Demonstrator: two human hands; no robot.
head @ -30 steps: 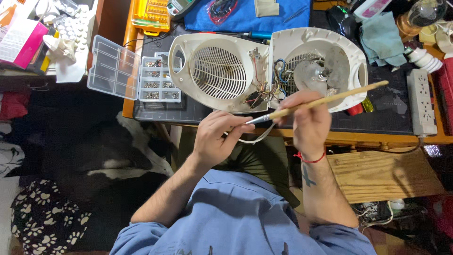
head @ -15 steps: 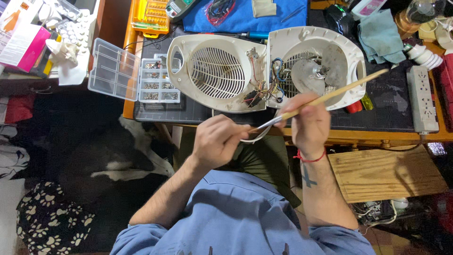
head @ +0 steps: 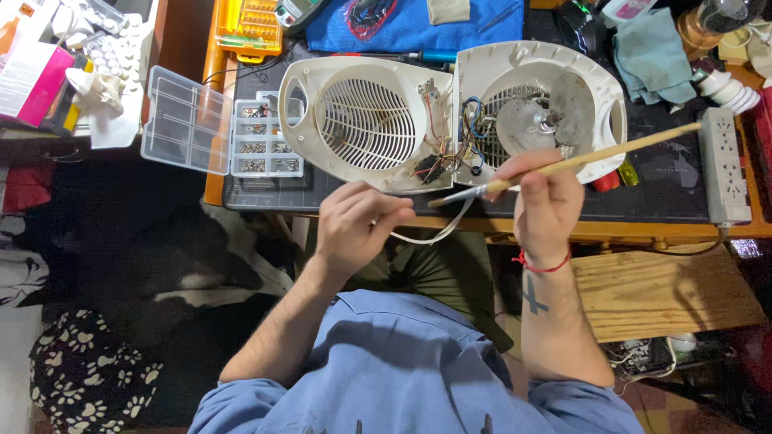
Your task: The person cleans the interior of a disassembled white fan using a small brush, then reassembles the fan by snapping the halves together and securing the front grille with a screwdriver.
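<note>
A white fan heater lies open in two halves on the dark mat: the grille half (head: 366,122) at left, the half with the metal fan and wiring (head: 555,112) at right. My right hand (head: 543,205) grips a long wooden-handled paintbrush (head: 579,161), its bristle tip pointing left near the coloured wires at the seam. My left hand (head: 354,229) is closed in front of the bench edge, pinching the white cable (head: 438,231) that loops below the heater. A red string circles my right wrist.
A clear parts box (head: 225,133) with small screws sits open at left. A yellow organiser (head: 251,28), blue cloth (head: 418,24), teal rag (head: 651,52) and white power strip (head: 722,165) ring the bench. A wooden board (head: 659,293) is lower right.
The brush has tilted slightly and its tip has shifted toward the wiring at the heater's seam. Both hands have stayed close together at the bench edge.
</note>
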